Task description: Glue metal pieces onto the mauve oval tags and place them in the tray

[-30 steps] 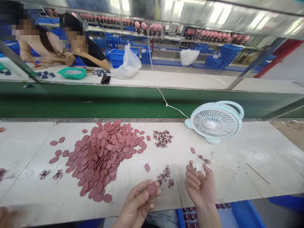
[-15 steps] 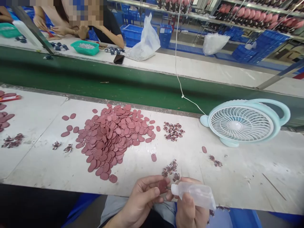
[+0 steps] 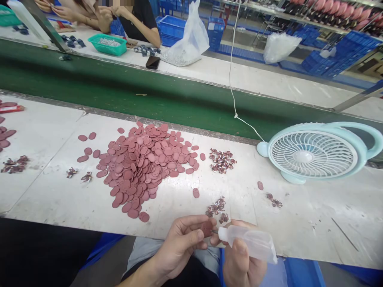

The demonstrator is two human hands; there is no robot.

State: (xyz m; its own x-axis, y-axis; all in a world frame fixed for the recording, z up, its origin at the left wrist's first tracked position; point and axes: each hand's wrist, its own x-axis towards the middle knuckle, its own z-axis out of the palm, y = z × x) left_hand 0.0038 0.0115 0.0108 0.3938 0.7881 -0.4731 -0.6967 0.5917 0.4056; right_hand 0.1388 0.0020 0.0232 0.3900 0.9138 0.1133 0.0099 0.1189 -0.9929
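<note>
Between its thumb and fingers, my left hand (image 3: 182, 243) pinches a dark red oval piece (image 3: 207, 229) at the table's front edge. My right hand (image 3: 243, 259) is closed around a clear squeeze bottle (image 3: 253, 241) with a white cap, its thin tip pointing left at the oval piece. Whether the tip touches the piece is hard to tell. A big heap of reddish oval pieces (image 3: 140, 163) lies left of centre. Just beyond my hands is a small cluster of brown metallic parts (image 3: 217, 208), and a larger cluster (image 3: 222, 160) sits farther back.
A pale blue fan (image 3: 312, 153) stands at the right, its white cord running up. Behind the table runs a green belt (image 3: 119, 91). Across it are people's arms, a green basket (image 3: 108, 44), a phone (image 3: 153, 62) and a plastic bag (image 3: 191, 40). A blue bin (image 3: 302, 273) is below the front edge.
The camera view has shifted slightly, moving the far table and belt upward in the picture. Both hands keep their holds, with the bottle tip still at the oval piece.
</note>
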